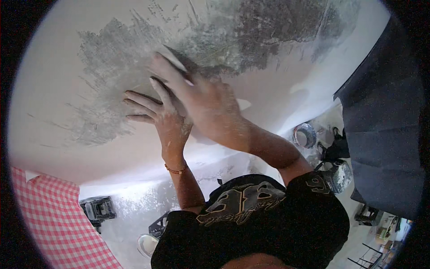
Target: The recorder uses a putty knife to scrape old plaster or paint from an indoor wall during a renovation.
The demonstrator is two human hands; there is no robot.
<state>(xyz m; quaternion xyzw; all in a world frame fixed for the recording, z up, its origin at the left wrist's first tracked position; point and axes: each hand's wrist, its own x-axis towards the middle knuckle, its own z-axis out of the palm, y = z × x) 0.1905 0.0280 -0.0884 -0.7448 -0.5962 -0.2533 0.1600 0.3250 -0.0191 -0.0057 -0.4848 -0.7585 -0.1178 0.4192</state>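
Before me stands a white wall (262, 87) with rough grey patches and powdery smears across its upper part. My right hand (211, 101), blurred and dusted white, is against the wall. Under its fingers lies a thin flat sheet (173, 58). Its pale edge sticks out past the fingers, but most of it is hidden, so its material is unclear. Left of that, my left hand (168, 116) has its fingers spread against the wall over the grey smear. The dusty fingers hold nothing that I can see. A thin bracelet (176, 169) circles the left wrist.
Pink-and-white gingham cloth (57, 215) hangs at left, dark cloth (386, 134) at right. Below on the dusty floor are a round bucket (305, 135), a black crate-like object (99, 208), a pale round container (147, 244) and a wire-framed rack (368, 257).
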